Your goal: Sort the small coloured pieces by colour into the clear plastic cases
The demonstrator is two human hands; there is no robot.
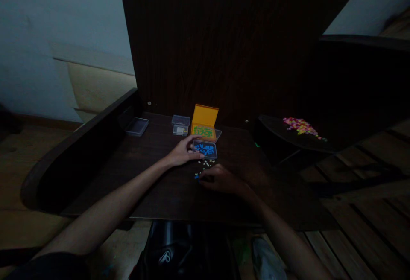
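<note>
On a dark wooden table (144, 186) my left hand (182, 152) rests with its fingers spread against the left edge of a small clear tray of blue pieces (205, 149). My right hand (219, 179) lies just below it, fingers curled over a scatter of small white and blue pieces (202, 167); a blue piece shows at its fingertips. Behind the blue tray stands an open orange box (205, 120) with green pieces in its base.
Two small clear boxes (180, 125) sit left of the orange box, and a clear lid (137, 126) lies at the far left. A pile of pink and yellow pieces (301, 127) lies on a dark side surface at the right. A dark wall panel rises behind.
</note>
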